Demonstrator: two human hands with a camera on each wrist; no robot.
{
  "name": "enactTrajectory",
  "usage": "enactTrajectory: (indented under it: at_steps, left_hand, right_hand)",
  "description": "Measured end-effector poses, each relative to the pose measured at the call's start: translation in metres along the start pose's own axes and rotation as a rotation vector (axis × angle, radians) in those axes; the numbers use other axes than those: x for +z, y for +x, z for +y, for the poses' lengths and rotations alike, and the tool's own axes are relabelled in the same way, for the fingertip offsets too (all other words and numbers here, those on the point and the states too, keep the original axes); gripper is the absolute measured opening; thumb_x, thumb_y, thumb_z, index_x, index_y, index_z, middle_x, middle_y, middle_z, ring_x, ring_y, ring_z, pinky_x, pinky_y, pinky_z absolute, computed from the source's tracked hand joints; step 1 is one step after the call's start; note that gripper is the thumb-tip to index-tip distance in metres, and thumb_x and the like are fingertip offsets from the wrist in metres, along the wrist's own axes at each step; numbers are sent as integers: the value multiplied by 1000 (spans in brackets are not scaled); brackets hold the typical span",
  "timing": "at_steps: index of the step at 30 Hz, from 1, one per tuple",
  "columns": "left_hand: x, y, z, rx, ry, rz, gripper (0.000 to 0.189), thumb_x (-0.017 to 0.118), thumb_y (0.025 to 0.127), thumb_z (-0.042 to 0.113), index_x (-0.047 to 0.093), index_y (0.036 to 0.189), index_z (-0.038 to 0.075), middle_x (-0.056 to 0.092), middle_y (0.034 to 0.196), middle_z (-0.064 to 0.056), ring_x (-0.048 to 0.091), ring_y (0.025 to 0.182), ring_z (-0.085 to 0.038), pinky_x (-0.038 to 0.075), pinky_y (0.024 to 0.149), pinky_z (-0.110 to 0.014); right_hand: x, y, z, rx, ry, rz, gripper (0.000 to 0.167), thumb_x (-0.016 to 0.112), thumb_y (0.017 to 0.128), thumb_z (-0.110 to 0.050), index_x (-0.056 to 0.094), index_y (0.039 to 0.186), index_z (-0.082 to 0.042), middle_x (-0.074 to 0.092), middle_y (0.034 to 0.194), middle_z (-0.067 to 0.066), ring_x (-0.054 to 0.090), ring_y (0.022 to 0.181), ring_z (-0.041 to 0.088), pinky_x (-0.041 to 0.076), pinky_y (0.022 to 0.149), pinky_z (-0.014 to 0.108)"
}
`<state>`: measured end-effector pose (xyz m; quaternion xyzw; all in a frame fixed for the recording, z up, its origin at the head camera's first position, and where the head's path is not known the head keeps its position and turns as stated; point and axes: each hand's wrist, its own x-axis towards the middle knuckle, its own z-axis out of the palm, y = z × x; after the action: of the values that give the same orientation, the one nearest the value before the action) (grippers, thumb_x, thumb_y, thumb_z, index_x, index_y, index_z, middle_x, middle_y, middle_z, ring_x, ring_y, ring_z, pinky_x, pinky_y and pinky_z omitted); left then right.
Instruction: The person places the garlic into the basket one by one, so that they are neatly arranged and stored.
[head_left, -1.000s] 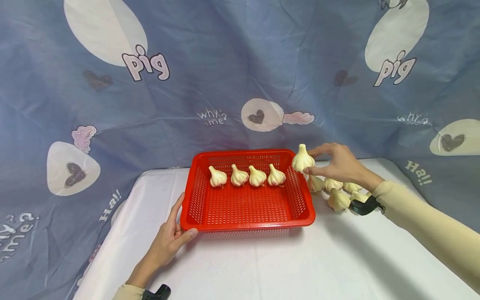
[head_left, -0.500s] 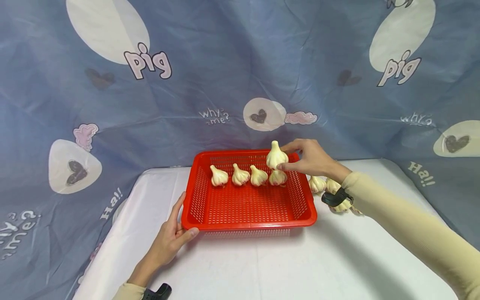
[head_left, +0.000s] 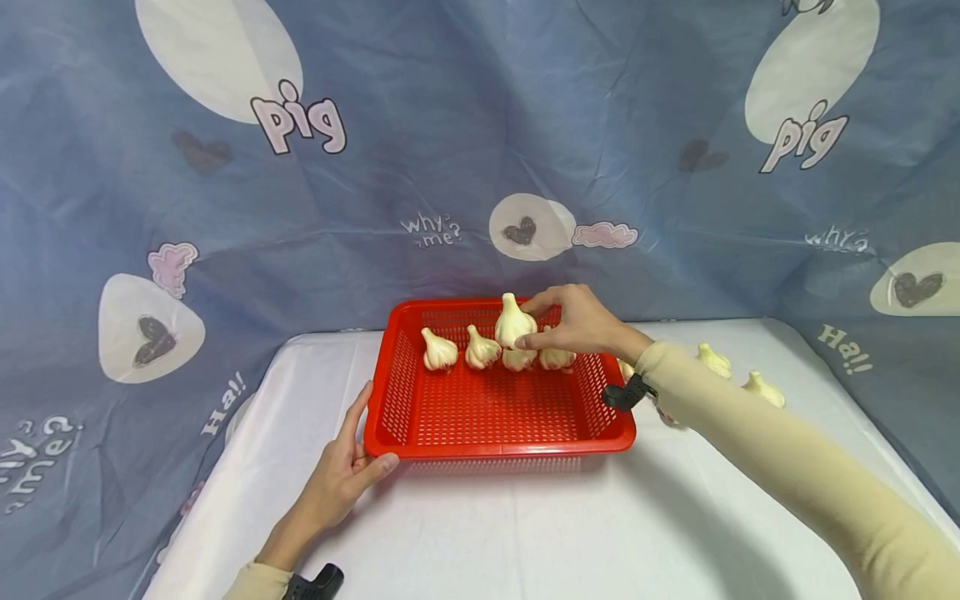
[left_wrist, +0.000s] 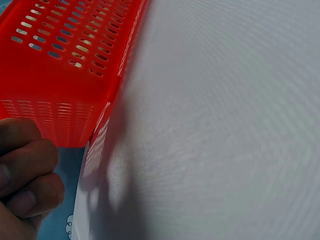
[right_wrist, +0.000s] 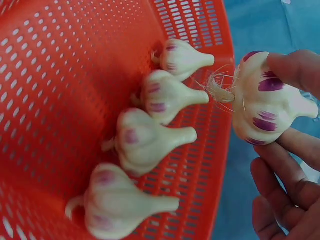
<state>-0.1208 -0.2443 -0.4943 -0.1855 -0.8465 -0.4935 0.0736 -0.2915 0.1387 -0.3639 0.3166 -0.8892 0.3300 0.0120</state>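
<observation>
My right hand pinches a white garlic bulb between thumb and fingers, above the back part of a red plastic basket. In the right wrist view this bulb shows purple streaks and a tuft of roots, its stem pointing away from the basket. Inside stands a row of several garlic bulbs along the back wall; the held one partly covers one of them in the head view. My left hand holds the basket's front left corner, thumb on the rim, index finger along the side, other fingers curled.
More garlic bulbs lie on the white-covered table right of the basket, partly hidden by my right sleeve. A blue printed cloth hangs behind the table.
My right hand has carried the garlic bulb leftward from outside the basket's right rim to over the row inside. The left hand and basket have stayed put.
</observation>
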Motion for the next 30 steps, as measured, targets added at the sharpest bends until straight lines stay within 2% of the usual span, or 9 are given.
enactTrajectory:
  at_steps: [6, 8, 14, 19, 21, 24, 27, 30]
  left_hand:
    - [-1, 0, -3, 5, 6, 0, 102, 75, 92, 18, 12, 172, 25, 35, 58, 18, 27, 50, 7, 27, 39, -22]
    - [-1, 0, -4, 4, 3, 0, 102, 75, 93, 17, 12, 172, 25, 35, 57, 18, 27, 49, 7, 27, 38, -22]
    - [-1, -2, -5, 3, -14, -2, 102, 75, 93, 16, 11, 172, 25, 36, 57, 18, 27, 49, 8, 27, 38, -22]
    - [-1, -1, -6, 8, -12, 1, 102, 75, 93, 16, 12, 172, 23, 36, 57, 18, 28, 49, 8, 28, 38, -22]
    - [-1, -1, -6, 8, -14, -1, 102, 75, 93, 15, 12, 172, 23, 37, 57, 18, 28, 49, 8, 28, 38, -22]
    - [-1, -1, -5, 8, -17, -4, 102, 75, 93, 15, 11, 172, 22, 36, 57, 18, 28, 49, 8, 28, 38, -22]
    - [-1, 0, -4, 8, -19, -6, 102, 75, 93, 15, 11, 172, 23, 36, 58, 19, 28, 49, 8, 28, 38, -22]
    - [-1, 0, -3, 7, -24, -6, 103, 75, 92, 16, 12, 172, 23, 36, 58, 18, 28, 49, 7, 28, 38, -22]
  right_hand:
    - [18, 10, -3, 2, 0, -45, 46, 95, 77, -37, 83, 116, -16, 81, 109, -6, 73, 105, 16, 57, 92, 40]
    - [25, 13, -4, 5, 20, -69, 47, 95, 78, -35, 83, 117, -14, 81, 109, -5, 74, 101, 18, 58, 91, 41]
    - [48, 21, -11, -13, 17, -133, 49, 93, 80, -33, 80, 123, -13, 80, 116, -2, 72, 107, 26, 55, 92, 41]
    - [65, 32, -16, -53, -28, -151, 51, 93, 80, -36, 80, 124, -14, 80, 113, -3, 67, 85, 23, 49, 80, 32]
    - [71, 36, -17, -70, -34, -158, 50, 94, 80, -35, 80, 124, -14, 80, 112, -3, 64, 82, 24, 48, 78, 31]
    - [78, 42, -18, -86, -32, -171, 48, 94, 80, -34, 81, 123, -16, 80, 117, -4, 70, 97, 23, 50, 86, 32]
    - [83, 46, -18, -95, 4, -188, 47, 95, 80, -32, 81, 123, -16, 80, 118, -3, 73, 109, 26, 55, 95, 39]
    - [86, 48, -19, -89, 47, -206, 48, 95, 80, -28, 80, 123, -14, 80, 116, -1, 73, 108, 30, 57, 97, 45]
